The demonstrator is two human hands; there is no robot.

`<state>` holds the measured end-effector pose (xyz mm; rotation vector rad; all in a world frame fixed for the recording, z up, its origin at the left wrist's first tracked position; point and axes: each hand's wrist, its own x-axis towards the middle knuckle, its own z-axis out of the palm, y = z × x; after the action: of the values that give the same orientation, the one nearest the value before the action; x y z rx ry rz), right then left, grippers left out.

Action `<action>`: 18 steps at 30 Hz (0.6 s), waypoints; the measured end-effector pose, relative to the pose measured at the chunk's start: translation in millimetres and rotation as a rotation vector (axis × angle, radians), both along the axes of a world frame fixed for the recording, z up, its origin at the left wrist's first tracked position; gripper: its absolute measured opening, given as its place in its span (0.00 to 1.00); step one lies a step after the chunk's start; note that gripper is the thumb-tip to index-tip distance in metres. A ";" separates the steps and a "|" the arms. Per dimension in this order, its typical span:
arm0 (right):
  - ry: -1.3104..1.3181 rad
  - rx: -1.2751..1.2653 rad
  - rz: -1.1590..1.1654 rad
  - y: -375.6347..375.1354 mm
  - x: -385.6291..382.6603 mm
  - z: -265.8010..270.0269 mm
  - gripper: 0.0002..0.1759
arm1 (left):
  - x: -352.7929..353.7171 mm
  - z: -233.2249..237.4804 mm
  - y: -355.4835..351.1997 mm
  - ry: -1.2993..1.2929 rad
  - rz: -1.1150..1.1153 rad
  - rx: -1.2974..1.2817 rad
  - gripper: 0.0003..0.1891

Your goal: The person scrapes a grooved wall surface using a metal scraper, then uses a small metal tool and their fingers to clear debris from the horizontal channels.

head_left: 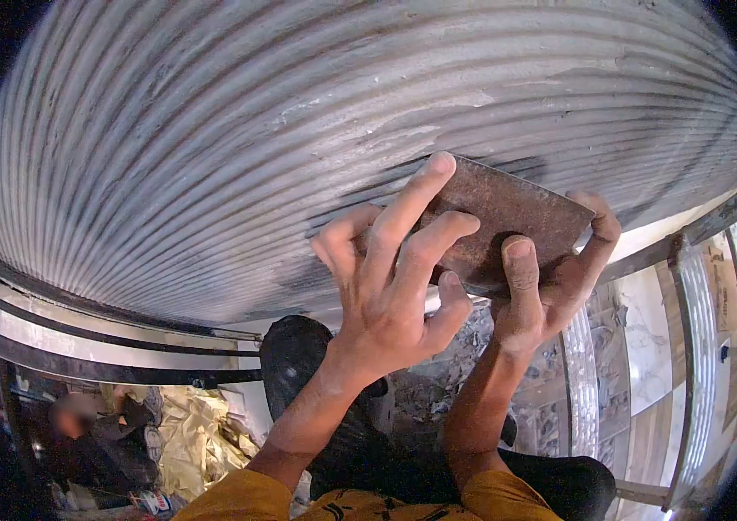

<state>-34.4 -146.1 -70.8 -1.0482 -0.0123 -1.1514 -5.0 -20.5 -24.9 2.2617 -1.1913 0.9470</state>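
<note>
A thin brown rectangular plate [520,195] is held tilted close to a pale grey ribbed surface [238,165]; I cannot make out whether it touches the ribs. My right hand [546,291] grips the plate, its thumb flat on the near face and its fingers curled round the right edge. With fingers spread and bent, my left hand [390,295] reaches over the plate's left part. Its index fingertip sits at the upper left corner and another fingertip rests on the brown face. Pale dust coats both hands. The plate's far side is hidden.
Below right stand metal rungs [690,330] above a floor with tiles [646,382]. My dark shoe [295,356] is beside a black rail [117,365]. Far below left, another person [104,451] is near crumpled gold sheeting [199,434]. Debris [425,382] lies beneath my arms.
</note>
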 end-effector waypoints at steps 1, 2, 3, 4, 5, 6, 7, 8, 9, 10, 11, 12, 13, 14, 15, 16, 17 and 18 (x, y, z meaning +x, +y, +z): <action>0.001 -0.002 -0.018 0.3 0.0 0.6 0.35 | 0.6 -0.5 0.0 -0.009 -0.010 -0.004 0.24; 0.000 -0.002 -0.018 0.7 0.1 -0.4 0.35 | 0.5 -1.6 0.5 -0.010 -0.010 -0.004 0.24; -0.022 -0.013 -0.020 1.3 0.7 -2.2 0.34 | 0.6 -2.9 1.3 -0.031 -0.035 -0.052 0.24; -0.044 -0.023 -0.022 1.5 0.8 -3.1 0.33 | 0.8 -4.1 1.8 -0.052 -0.059 -0.100 0.24; -0.044 -0.022 -0.023 1.3 0.1 -3.2 0.33 | 0.9 -5.3 1.2 -0.052 -0.060 -0.099 0.24; -0.037 -0.036 -0.026 0.7 -1.2 -3.3 0.32 | 0.8 -6.9 -0.3 -0.031 -0.091 -0.170 0.24; -0.030 -0.051 -0.029 0.2 -2.7 -2.9 0.32 | 0.4 -8.8 -1.5 -0.009 -0.123 -0.243 0.24; -0.030 -0.051 -0.030 -0.1 -4.6 -1.4 0.32 | 0.6 -11.7 -1.7 -0.010 -0.124 -0.243 0.24; -0.055 -0.063 -0.002 -0.3 -7.3 0.7 0.32 | 1.0 -15.9 -1.5 -0.029 -0.153 -0.280 0.24; -0.080 -0.075 0.027 -0.6 -9.4 2.4 0.31 | 1.4 -19.7 -1.2 -0.048 -0.181 -0.318 0.23; -0.080 -0.078 0.028 -1.2 -10.7 3.2 0.31 | 2.7 -23.2 -1.1 -0.048 -0.180 -0.321 0.23; -0.022 -0.037 0.021 -2.1 -12.0 3.8 0.31 | 4.5 -26.2 -1.3 -0.067 -0.178 -0.310 0.23; 0.037 0.004 0.016 -2.3 -12.9 4.0 0.31 | 5.5 -27.5 -1.5 -0.086 -0.176 -0.298 0.22; 0.039 0.003 0.017 -2.8 -10.9 3.7 0.31 | 5.1 -27.2 -1.9 -0.084 -0.175 -0.299 0.22; 0.038 0.023 -0.016 -4.1 -6.4 3.3 0.30 | 4.6 -26.4 -2.7 -0.055 -0.128 -0.266 0.23; 0.039 0.043 -0.048 -4.1 -3.7 3.1 0.30 | 4.8 -25.3 -2.5 -0.024 -0.082 -0.233 0.24; 0.040 0.044 -0.049 -3.7 -4.4 4.4 0.30 | 5.6 -24.5 -3.0 -0.023 -0.082 -0.232 0.24; 0.042 0.038 0.001 -3.1 -5.3 7.0 0.30 | 6.9 -23.5 -3.4 -0.018 -0.089 -0.249 0.24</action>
<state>-39.6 -149.2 -63.8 -1.0383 0.0418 -1.1247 2.0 -24.0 -48.4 1.9931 -1.1051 1.0223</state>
